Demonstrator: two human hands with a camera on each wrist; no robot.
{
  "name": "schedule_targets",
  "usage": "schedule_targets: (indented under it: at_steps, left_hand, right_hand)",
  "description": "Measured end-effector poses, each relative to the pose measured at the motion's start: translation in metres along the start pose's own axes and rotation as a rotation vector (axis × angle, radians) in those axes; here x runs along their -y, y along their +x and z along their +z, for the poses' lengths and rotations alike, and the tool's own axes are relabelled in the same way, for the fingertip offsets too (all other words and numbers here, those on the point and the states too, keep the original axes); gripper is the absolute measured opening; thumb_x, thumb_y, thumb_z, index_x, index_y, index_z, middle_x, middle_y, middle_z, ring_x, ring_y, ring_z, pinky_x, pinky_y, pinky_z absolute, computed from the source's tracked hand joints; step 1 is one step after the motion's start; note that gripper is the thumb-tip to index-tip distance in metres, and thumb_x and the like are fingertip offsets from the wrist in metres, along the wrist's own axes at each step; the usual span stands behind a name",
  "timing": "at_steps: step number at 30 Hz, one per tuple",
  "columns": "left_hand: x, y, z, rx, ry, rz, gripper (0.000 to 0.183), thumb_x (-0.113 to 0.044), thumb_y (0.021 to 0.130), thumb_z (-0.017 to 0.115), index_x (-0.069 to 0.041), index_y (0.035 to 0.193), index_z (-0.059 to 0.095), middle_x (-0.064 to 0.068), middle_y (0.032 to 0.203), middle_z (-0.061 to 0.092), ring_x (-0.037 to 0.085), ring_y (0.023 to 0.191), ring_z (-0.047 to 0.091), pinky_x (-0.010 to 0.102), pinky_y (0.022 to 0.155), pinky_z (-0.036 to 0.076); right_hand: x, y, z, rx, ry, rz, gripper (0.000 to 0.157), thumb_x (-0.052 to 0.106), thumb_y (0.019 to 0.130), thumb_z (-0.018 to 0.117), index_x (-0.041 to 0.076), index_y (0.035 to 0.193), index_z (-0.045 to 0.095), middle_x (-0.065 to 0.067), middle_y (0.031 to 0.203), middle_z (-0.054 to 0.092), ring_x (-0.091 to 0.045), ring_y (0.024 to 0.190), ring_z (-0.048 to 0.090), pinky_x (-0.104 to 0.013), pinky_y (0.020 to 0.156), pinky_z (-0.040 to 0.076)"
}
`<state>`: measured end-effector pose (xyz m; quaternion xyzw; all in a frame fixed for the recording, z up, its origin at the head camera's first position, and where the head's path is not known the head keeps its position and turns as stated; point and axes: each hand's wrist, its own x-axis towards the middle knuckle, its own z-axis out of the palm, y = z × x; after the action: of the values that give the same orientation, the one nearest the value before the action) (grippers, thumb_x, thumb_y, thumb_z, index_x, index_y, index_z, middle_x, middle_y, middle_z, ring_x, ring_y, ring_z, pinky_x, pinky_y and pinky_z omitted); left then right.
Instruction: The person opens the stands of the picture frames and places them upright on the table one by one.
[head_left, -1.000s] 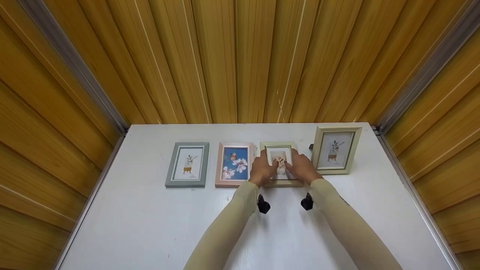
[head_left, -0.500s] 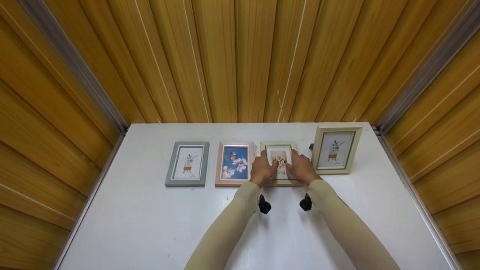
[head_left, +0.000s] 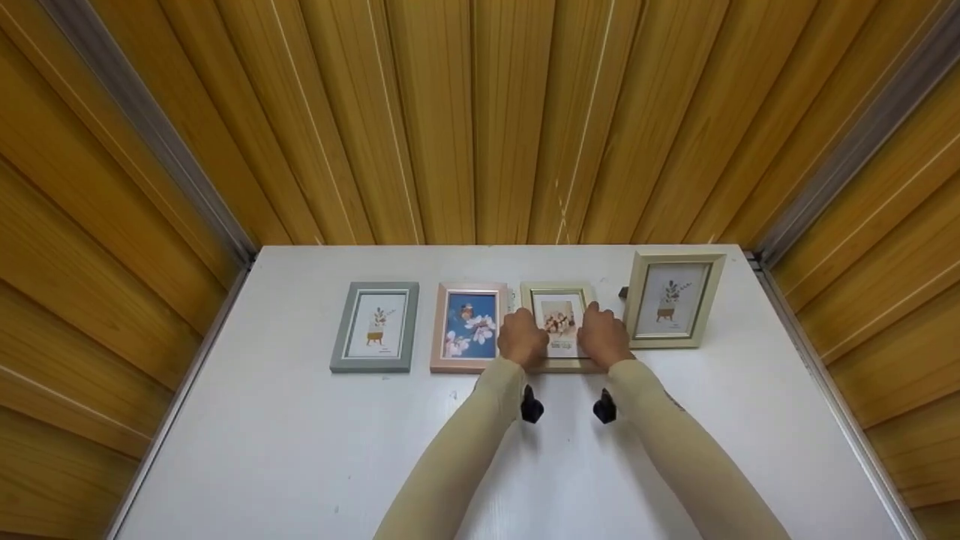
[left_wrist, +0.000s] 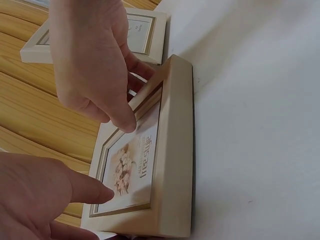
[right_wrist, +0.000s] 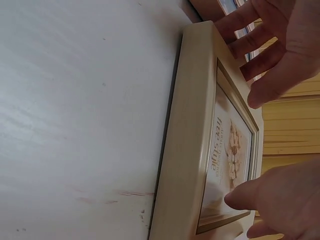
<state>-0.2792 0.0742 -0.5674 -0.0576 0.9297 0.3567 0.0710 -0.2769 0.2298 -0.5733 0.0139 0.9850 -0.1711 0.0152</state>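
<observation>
A cream picture frame with a flower picture lies on the white table, third from the left in a row. My left hand holds its left side and my right hand its right side. In the left wrist view, the left thumb reaches over the picture, and the right hand has its fingers around the far side. The right wrist view shows the left hand's fingers along the frame's edge and the right thumb over the glass.
A pink frame and a grey-green frame lie to the left. At right, a larger cream frame stands upright, close to my right hand. Wood-patterned panels rise behind the table.
Both hands have slid slightly toward me along the frame's sides. The thumbs have drawn back from the middle of the picture, uncovering more of it. The frame looks unmoved.
</observation>
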Motion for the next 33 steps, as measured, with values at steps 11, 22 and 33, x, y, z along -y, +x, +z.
schedule_targets:
  at_steps: [11, 22, 33]
  left_hand:
    - [0.0026, 0.0059, 0.0045, -0.05, 0.072, 0.052, 0.009, -0.003, 0.086, 0.073, -0.003, 0.095, 0.076, 0.013, 0.092, 0.074, 0.02, 0.075, 0.068, 0.041, 0.065, 0.058]
    - [0.004, 0.0044, 0.0054, -0.072, 0.09, 0.088, 0.006, -0.002, 0.088, 0.071, -0.003, 0.092, 0.075, 0.015, 0.093, 0.075, 0.025, 0.08, 0.072, 0.043, 0.067, 0.059]
    - [0.0059, 0.0037, 0.0074, -0.09, 0.084, 0.099, 0.01, -0.002, 0.091, 0.067, -0.004, 0.085, 0.075, 0.015, 0.09, 0.075, 0.025, 0.077, 0.072, 0.043, 0.065, 0.059]
  right_hand:
    - [0.0028, -0.0034, -0.0014, 0.008, -0.007, 0.04, 0.026, -0.001, 0.099, 0.047, -0.016, 0.103, 0.067, -0.036, 0.1, 0.067, -0.053, 0.094, 0.068, -0.062, 0.077, 0.055]
    - [-0.0004, -0.0039, -0.0021, 0.004, -0.002, 0.027, 0.024, -0.002, 0.099, 0.047, -0.014, 0.1, 0.067, -0.035, 0.097, 0.068, -0.051, 0.091, 0.069, -0.061, 0.072, 0.056]
    - [-0.0042, -0.0006, 0.0002, 0.017, 0.007, 0.054, 0.022, -0.001, 0.096, 0.047, -0.01, 0.096, 0.067, -0.034, 0.099, 0.069, -0.05, 0.092, 0.069, -0.061, 0.072, 0.055]
